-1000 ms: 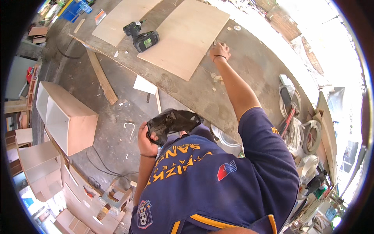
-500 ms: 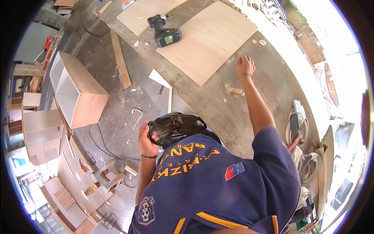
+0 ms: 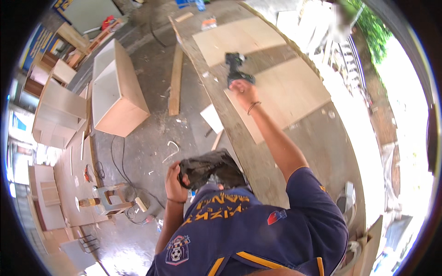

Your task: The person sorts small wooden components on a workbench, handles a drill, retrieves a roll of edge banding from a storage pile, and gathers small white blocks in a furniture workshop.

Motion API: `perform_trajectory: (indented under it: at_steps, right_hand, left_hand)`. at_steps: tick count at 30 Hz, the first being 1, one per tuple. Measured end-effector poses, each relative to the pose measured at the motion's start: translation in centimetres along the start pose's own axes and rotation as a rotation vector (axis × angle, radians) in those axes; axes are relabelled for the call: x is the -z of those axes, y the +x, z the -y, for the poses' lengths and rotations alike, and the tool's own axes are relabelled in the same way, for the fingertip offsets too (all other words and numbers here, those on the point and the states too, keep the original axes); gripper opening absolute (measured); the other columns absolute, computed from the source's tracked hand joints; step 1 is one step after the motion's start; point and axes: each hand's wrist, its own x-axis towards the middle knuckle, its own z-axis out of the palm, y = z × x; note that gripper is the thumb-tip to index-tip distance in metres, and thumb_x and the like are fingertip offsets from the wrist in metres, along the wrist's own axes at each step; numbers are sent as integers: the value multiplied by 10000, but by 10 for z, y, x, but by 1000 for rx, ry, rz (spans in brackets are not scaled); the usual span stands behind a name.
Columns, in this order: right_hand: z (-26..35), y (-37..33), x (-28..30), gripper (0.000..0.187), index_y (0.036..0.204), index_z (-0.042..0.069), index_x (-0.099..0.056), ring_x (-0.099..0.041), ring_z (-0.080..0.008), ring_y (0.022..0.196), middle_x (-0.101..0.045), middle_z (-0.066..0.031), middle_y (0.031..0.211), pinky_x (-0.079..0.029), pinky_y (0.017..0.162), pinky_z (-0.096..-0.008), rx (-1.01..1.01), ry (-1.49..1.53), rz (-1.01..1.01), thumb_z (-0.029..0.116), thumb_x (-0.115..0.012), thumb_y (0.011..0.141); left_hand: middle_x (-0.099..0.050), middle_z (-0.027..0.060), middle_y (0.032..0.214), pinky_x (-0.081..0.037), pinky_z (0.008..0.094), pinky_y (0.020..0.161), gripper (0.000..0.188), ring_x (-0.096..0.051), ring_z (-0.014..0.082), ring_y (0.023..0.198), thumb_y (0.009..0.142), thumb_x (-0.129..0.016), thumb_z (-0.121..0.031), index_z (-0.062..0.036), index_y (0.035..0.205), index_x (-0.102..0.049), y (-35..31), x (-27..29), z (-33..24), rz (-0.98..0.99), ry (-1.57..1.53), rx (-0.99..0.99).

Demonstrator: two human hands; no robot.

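My right hand is stretched forward over the workbench, its fingers curled at the battery end of a black cordless drill. The drill lies between two plywood panels, with its battery over the left corner of the nearer plywood panel. Exactly how far the fingers wrap the battery is hard to see. At my waist, my left hand grips the left edge of a black pouch, with the thumb inside its rim. What the pouch holds is mostly hidden.
Beyond the drill lies another plywood panel on the workbench. To the left stand a wooden cabinet box and a long board on the floor. Cables run near a small stool-like stand. Coiled hose sits at right.
My right hand has moved forward and left from the bare bench to the drill. My left hand stays at the pouch. The whole view has shifted, bringing more of the far bench in.
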Motion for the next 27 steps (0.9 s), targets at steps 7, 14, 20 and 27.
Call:
perform_trajectory:
  at_steps: [7, 14, 20, 27]
  right_hand:
    - [-44, 154, -38, 506, 1139, 87, -541, -495, -282, 1113, -512, -146, 1201, -412, 909, -400, -366, -819, 263, 404, -593, 748]
    - [-15, 138, -70, 697, 1204, -1, -467, -465, -283, 1154, -477, -193, 1237, -391, 939, -382, -679, -893, 354, 388, -680, 667]
    - [-3, 109, -22, 782, 1167, -53, -477, -555, -312, 994, -554, -218, 1102, -450, 834, -358, -560, -634, 317, 329, -732, 535]
    - [36, -68, 61, 701, 1205, 54, -450, -603, -241, 755, -623, -156, 831, -476, 704, -324, -474, -269, -153, 232, -721, 584]
  left_hand:
    - [-492, 39, 768, -345, 249, 432, 227, -421, 129, 480, 854, -455, -138, -32, 1045, -517, -19, 74, 24, -203, -79, -95]
    - [-485, 40, 714, -349, 250, 431, 217, -423, 126, 482, 846, -466, -132, -33, 1033, -514, 11, 119, -2, -280, -68, -34]
    - [-481, 29, 739, -345, 234, 419, 185, -421, 117, 493, 833, -476, -143, -82, 1001, -525, 86, 130, -34, -212, 42, 57]
    - [-395, -13, 654, -312, 192, 427, 152, -376, 82, 491, 803, -531, -255, -112, 816, -483, 204, 140, -34, -140, 185, 270]
